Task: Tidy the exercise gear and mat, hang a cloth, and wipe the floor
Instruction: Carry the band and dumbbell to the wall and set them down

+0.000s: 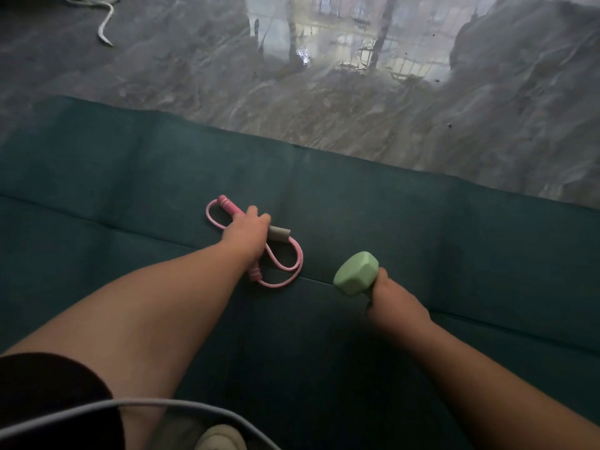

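Observation:
A dark teal exercise mat (422, 228) lies across the floor with fold creases. On its middle lies a pink resistance band (289, 264) with pink handles and a grey foam sleeve (280, 234). My left hand (248, 233) is closed around the band's handles, resting on the mat. To the right, my right hand (394, 300) grips a light green dumbbell (355, 276), whose hexagonal head points up and left, held just above the mat.
Glossy grey marble floor (324, 102) spreads beyond the mat's far edge. A white cloth strip (105, 24) lies at the top left. A grey cable (130, 407) and a white shoe (220, 438) show at the bottom edge.

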The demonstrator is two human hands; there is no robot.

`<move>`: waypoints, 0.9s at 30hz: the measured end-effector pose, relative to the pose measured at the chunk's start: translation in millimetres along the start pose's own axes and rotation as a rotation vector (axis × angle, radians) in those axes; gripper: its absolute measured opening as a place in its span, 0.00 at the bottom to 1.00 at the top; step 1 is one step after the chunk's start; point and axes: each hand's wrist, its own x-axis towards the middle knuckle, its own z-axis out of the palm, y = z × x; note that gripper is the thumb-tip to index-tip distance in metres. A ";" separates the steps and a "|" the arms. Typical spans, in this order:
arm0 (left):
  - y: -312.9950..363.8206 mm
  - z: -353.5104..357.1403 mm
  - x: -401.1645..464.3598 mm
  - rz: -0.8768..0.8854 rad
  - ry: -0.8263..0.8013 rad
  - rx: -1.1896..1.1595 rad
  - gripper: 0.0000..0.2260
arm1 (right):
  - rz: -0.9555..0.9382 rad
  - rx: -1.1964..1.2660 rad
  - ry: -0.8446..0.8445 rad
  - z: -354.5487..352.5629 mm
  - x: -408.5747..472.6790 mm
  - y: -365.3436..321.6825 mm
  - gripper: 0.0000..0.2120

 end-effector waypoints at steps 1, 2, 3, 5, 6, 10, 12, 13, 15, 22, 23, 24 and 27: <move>2.9 -2.8 -3.1 -0.012 -0.003 -0.023 0.21 | -0.004 0.002 -0.001 -0.1 -0.6 0.6 0.17; 6.2 -7.0 -8.3 -0.018 -0.018 -0.044 0.22 | -0.006 0.003 -0.003 -1.8 -3.0 0.2 0.17; 10.6 -12.7 -15.8 -0.016 -0.034 -0.071 0.25 | -0.007 0.006 -0.006 -5.5 -7.8 -0.4 0.16; 22.1 -28.4 -38.2 -0.002 -0.036 -0.138 0.31 | -0.005 0.031 -0.001 -18.0 -24.3 -2.0 0.15; 30.0 -37.8 -52.9 0.013 -0.029 -0.178 0.31 | -0.001 0.052 0.002 -27.2 -36.8 -2.7 0.15; 65.1 -88.8 -131.2 0.052 0.010 -0.426 0.13 | 0.035 0.140 0.001 -78.5 -110.9 -4.0 0.15; 81.9 -126.7 -179.5 0.065 0.021 -0.482 0.07 | 0.062 0.208 -0.007 -112.7 -159.9 -6.3 0.16; 89.4 -147.8 -205.0 0.075 0.016 -0.492 0.05 | 0.078 0.237 -0.010 -132.7 -186.7 -8.0 0.17; 102.8 -193.4 -259.7 0.083 -0.012 -0.511 0.03 | 0.111 0.287 -0.010 -175.2 -244.6 -11.1 0.18; 135.6 -387.8 -460.6 0.080 -0.024 -0.633 0.01 | 0.151 0.374 0.025 -341.1 -470.2 -15.4 0.25; 139.8 -414.8 -484.5 0.090 -0.024 -0.668 0.02 | 0.155 0.393 0.042 -362.3 -501.4 -14.0 0.24; 144.5 -439.6 -507.7 0.107 -0.028 -0.704 0.01 | 0.165 0.417 0.061 -380.7 -532.0 -12.5 0.23; 162.9 -500.9 -565.8 0.193 -0.059 -0.761 0.03 | 0.203 0.475 0.148 -421.5 -613.7 -5.0 0.19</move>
